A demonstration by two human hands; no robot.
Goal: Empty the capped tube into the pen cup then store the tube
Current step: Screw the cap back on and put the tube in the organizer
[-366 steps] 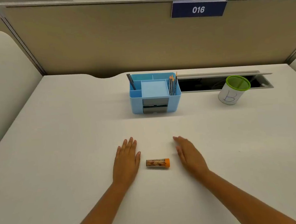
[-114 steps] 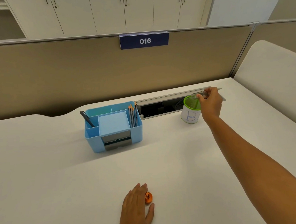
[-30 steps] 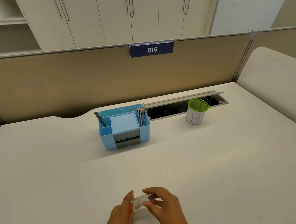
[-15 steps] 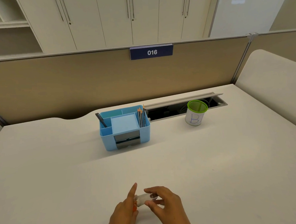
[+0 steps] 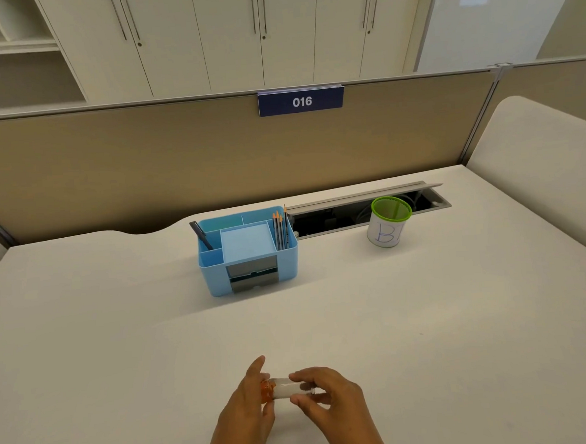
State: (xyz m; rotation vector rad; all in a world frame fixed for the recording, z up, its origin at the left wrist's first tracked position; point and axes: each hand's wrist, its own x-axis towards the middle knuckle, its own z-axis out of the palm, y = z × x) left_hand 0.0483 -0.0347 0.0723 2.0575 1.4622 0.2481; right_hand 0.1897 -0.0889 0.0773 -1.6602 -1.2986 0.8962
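A small clear tube (image 5: 284, 392) lies sideways between my hands just above the near part of the white desk; it looks empty. My right hand (image 5: 332, 403) grips its right end with thumb and fingers. An orange cap (image 5: 266, 391) sits on its left end, held by my left hand (image 5: 248, 406). The pen cup (image 5: 388, 227), white mesh with a green rim and a blue "B", stands at the back right. A blue desk organiser (image 5: 249, 252) stands at the back centre.
The organiser holds a dark pen (image 5: 201, 235) on its left and several orange-tipped pencils (image 5: 280, 230) on its right. An open cable slot (image 5: 353, 214) runs behind the cup. A beige partition with a "016" sign (image 5: 300, 101) closes the far side.
Both hands stay at the near edge with the tube between them. The orange cap now shows more plainly on the tube's left end, with my left fingers turned around it.
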